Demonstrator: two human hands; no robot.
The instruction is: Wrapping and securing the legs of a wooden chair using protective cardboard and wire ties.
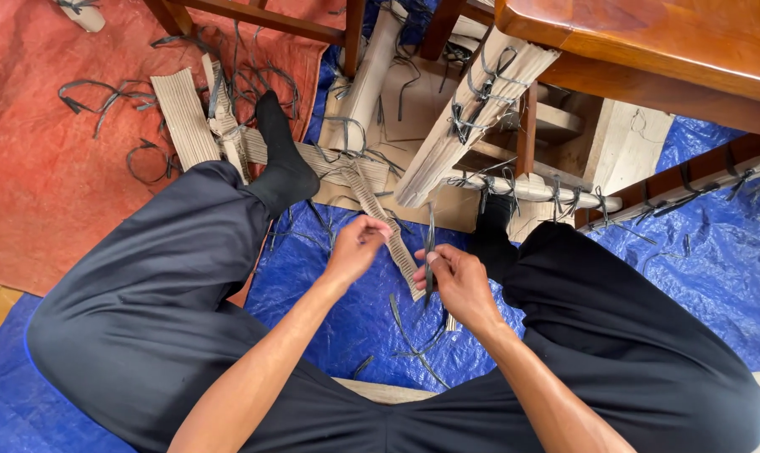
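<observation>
hands: 2 | tarps: 2 (blue, orange) | socked feet: 2

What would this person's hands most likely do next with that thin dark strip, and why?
Probably draw the dark strip across the ribbed cardboard strip and tie it. The right hand pinches the dark strip upright, the left hand grips the ribbed piece beside it, and the cardboard bundle beyond is already bound with similar dark ties.

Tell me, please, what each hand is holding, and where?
Left hand grips the ribbed cardboard strip near its middle; right hand pinches a dark strap at its lower end.
</observation>
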